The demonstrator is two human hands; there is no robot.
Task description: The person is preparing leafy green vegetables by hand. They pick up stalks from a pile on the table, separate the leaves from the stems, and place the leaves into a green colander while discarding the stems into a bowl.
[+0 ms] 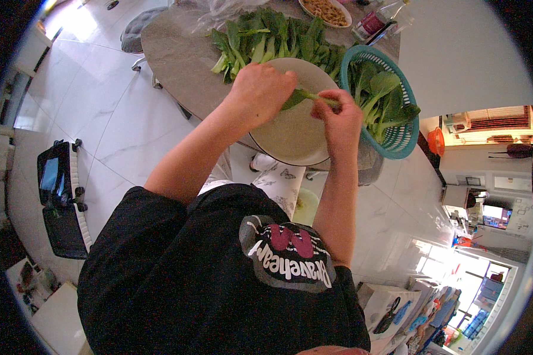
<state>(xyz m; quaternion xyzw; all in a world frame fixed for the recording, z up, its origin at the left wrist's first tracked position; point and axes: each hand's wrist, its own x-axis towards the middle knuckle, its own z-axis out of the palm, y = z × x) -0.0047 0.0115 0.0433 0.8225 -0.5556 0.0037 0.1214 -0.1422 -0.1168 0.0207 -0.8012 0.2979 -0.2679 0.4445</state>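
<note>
Floor (103, 124): pale, veined tiles spread around and beneath the grey table (177, 59).
Table's far side: a heap of leafy greens (266, 44) stretched along behind the basin, with a clear plastic bag (210, 15) at its left end; a plate of brownish food (336, 21) and a bottle (373, 23) stood beyond, toward the right.
Basin (293, 142): round, cream-coloured and dark-rimmed, it sat at the near edge of the table.
Leafy stalk (301, 98): it was above the basin — between the two hands, leaf toward the left, stem toward the right.
Right hand (340, 112): thumb and fingers pinched the stem end.
Left hand (263, 92): fingers were curled over beside the leaf, their tips mostly hidden; whether they gripped it, I could not tell.
Teal basket (391, 149): perforated and tilted, it stood right of the basin, holding more greens (378, 97).
Below: a pale green container (306, 207) showed beside the person's patterned trousers (281, 188).
</note>
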